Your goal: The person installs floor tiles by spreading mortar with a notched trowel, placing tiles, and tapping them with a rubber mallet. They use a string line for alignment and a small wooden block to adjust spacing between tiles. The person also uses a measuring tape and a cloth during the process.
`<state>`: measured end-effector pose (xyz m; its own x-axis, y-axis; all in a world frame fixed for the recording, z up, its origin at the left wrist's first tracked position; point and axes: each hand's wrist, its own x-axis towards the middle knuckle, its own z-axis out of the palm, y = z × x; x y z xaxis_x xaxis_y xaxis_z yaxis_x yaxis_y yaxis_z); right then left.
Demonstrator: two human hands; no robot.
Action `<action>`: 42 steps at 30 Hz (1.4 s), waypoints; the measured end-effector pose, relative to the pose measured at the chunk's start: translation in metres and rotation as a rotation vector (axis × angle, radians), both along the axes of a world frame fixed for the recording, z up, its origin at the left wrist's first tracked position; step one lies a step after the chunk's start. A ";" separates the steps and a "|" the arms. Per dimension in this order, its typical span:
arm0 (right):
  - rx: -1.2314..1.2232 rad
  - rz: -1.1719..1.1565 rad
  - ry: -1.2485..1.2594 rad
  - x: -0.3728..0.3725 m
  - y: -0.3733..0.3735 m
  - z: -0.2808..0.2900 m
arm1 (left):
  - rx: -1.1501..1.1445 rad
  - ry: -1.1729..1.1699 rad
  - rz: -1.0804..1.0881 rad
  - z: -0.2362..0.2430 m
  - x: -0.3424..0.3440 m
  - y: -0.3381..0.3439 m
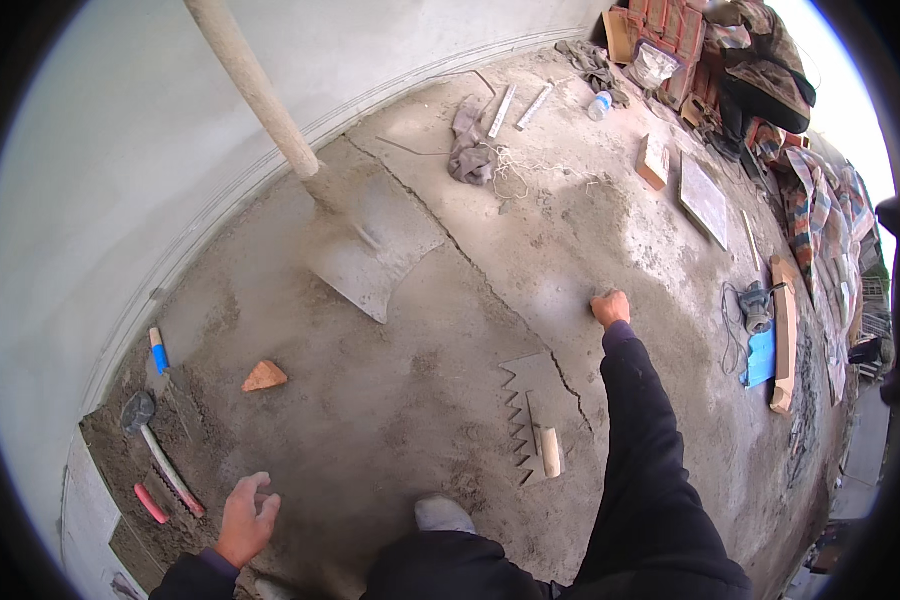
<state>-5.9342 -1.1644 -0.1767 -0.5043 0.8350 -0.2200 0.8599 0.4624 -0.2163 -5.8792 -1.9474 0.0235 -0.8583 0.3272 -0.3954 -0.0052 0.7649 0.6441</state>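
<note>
My right hand (610, 308) reaches out low over the grey, sandy floor, fingers curled closed; whatever may be inside them is hidden. Closer to me, left of that forearm, a notched trowel (542, 385) lies flat with its wooden handle toward me. My left hand (246, 522) hovers at the lower left, fingers apart and holding nothing. Near it lie a mallet (138, 411) with a black head, a red-handled tool (151, 503) and a trowel with a blue and wooden grip (159, 352). A broken brick piece (264, 376) rests farther ahead.
A shovel (375, 255) rests blade-down, its handle rising along the pale wall (100, 200). Beyond are a grey rag (470, 145), tangled string (525, 172), a bottle (599, 106), a brick (654, 163) and a tile (704, 198). Cardboard (783, 335) lies right. A crack crosses the floor.
</note>
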 end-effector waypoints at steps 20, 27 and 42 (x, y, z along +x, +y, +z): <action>-1.517 0.937 -0.003 -0.038 -0.714 0.224 | 0.758 -0.383 0.579 0.032 0.002 -0.139; -1.183 1.122 -0.151 -0.053 -0.813 0.253 | 0.773 -0.330 0.600 0.024 0.025 -0.319; -0.288 1.369 -0.137 -0.143 -0.784 0.357 | -0.091 0.164 0.981 -0.085 0.070 -0.688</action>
<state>-6.0767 -1.9486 0.1801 -0.8310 -0.3761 -0.4098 -0.2084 0.8936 -0.3975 -5.8090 -2.6355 -0.0619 -0.7786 -0.5816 -0.2357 -0.5771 0.5160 0.6330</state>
